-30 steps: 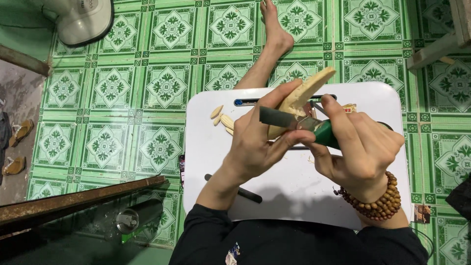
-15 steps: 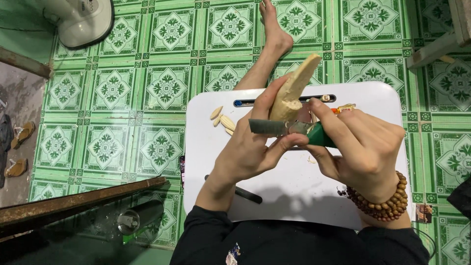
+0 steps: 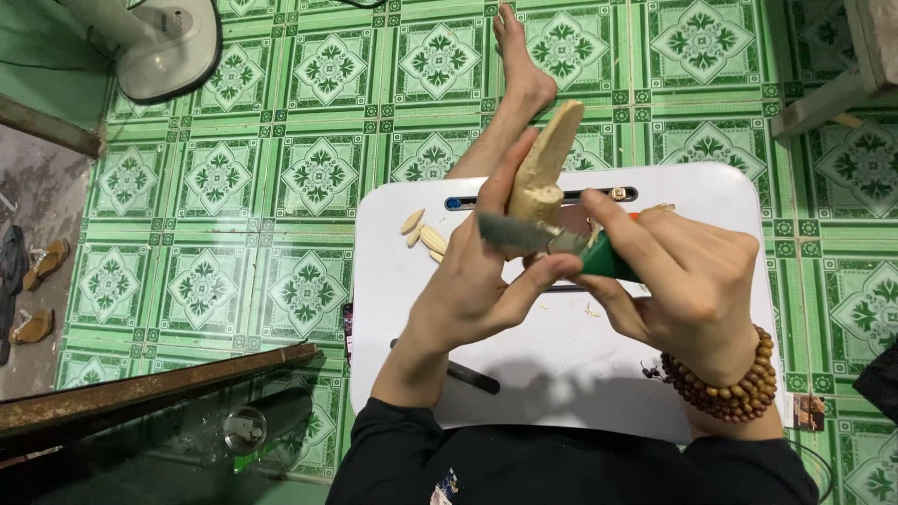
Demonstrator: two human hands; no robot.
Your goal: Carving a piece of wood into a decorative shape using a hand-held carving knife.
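My left hand (image 3: 477,281) grips a pale, tapered piece of wood (image 3: 545,166) and holds it upright over a white lap table (image 3: 561,374). My right hand (image 3: 687,281), with a bead bracelet (image 3: 725,383) on its wrist, is closed around the green handle of a knife (image 3: 608,257). The knife's blade (image 3: 514,234) lies crosswise against the lower part of the wood, and my left thumb presses near the blade's back.
A few wood shavings (image 3: 423,234) lie at the table's left. A dark pen (image 3: 472,377) rests near its front edge, and another tool (image 3: 608,194) sits in a slot at the back. A bare foot (image 3: 519,65) stretches over green patterned tiles. A fan base (image 3: 168,47) stands top left; sandals (image 3: 42,290) lie at the left.
The wood piece has tilted from leaning right to nearly upright. The blade has slid left across its lower part.
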